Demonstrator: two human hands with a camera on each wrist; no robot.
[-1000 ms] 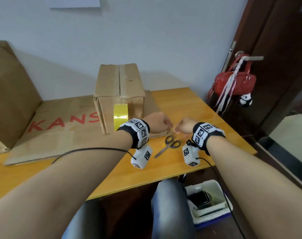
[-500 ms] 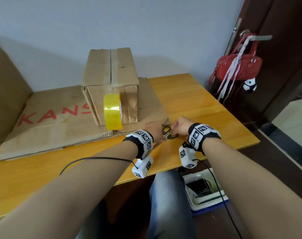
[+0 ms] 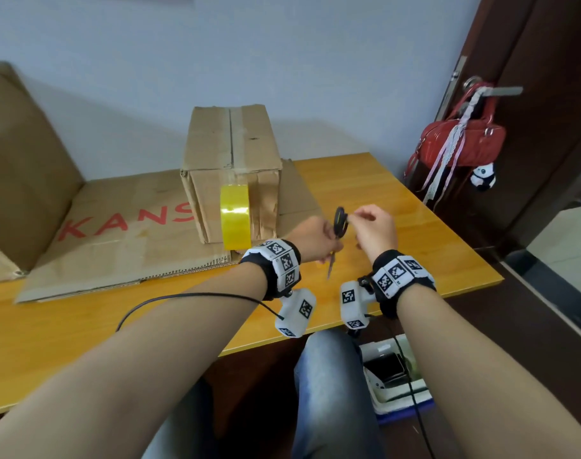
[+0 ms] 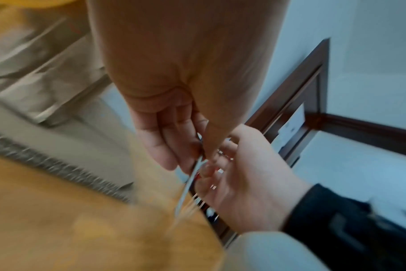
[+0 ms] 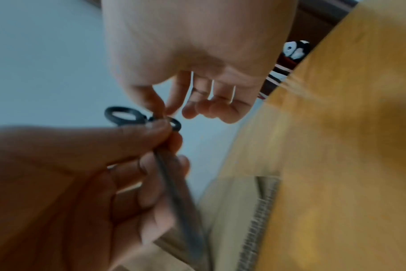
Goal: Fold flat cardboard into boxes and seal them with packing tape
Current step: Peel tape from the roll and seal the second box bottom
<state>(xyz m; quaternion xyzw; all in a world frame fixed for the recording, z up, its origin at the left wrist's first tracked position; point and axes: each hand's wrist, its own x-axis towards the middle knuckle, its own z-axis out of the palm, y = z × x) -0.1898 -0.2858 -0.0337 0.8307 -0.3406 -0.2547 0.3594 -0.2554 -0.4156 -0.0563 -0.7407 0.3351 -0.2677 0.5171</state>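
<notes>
- A yellow wooden table (image 3: pixel 365 180) stands against a pale wall, with a dark door (image 3: pixel 547 94) to the right.
- At the far left a big sheet of cardboard leans up (image 3: pixel 24 160), and a flat sheet (image 3: pixel 117 240) with red letters lies on the table beside it.
- On that flat sheet stands a folded box (image 3: pixel 231 150), its top seam already taped down the middle.
- The tape roll (image 3: pixel 235 220), yellow, stands on edge touching the box's near face; a strip seems to run from it up that face, though I cannot tell for sure.
- The left hand (image 3: pixel 314 238) grips the scissors (image 3: pixel 336 241) around the middle, loops up and blades pointing down toward the table.
- The right hand (image 3: pixel 375 231) is close against the left; its thumb and forefinger pinch one loop, and the other fingers hang loosely curled.
- The step in hand looks like passing the scissors into the right hand's cutting grip, so as to cut the tape.
- To do it well, keep the left hand firm and the blades together until thumb and finger sit fully through the loops.
- Then free the left hand to steady the roll and hold the tape taut, and cut close to the box so no loose tail is left.
- A red bag (image 3: pixel 461 144) and a small panda toy (image 3: pixel 483 178) hang from the door handle, well apart from the work.
</notes>
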